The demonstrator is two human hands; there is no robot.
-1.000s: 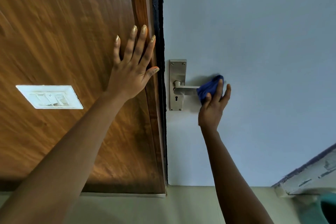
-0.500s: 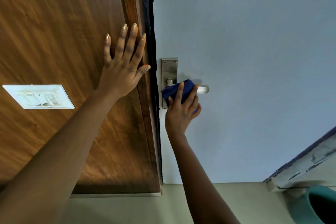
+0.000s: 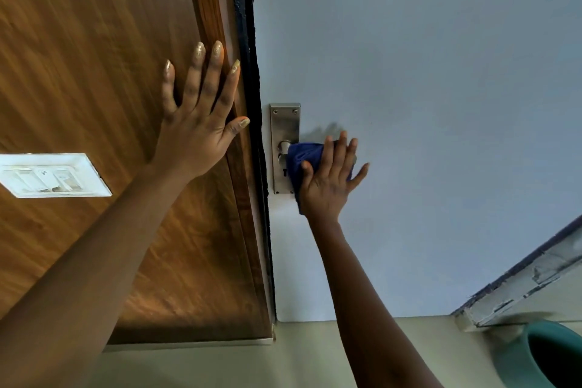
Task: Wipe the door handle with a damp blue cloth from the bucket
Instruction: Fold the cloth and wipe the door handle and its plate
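Note:
A steel door handle with its backplate [image 3: 284,123] is fixed to the pale blue-grey door [image 3: 425,104] near its left edge. My right hand [image 3: 330,179] presses a dark blue cloth [image 3: 304,156] over the lever, which the cloth and my fingers hide almost fully; only its stub by the plate shows. My left hand [image 3: 198,123] lies flat, fingers spread, on the brown wooden panel [image 3: 94,57] left of the door, holding nothing. The teal bucket [image 3: 535,353] shows at the bottom right corner.
A white switch plate [image 3: 50,175] is set in the wooden panel at the left. A black seal strip [image 3: 244,9] runs between panel and door. A worn white frame piece [image 3: 519,287] slants in at the right. Beige floor [image 3: 283,356] lies below.
My right hand slid the cloth along the lever, from its free end to the plate, and now back out to cover most of it. The left hand stayed flat on the wood.

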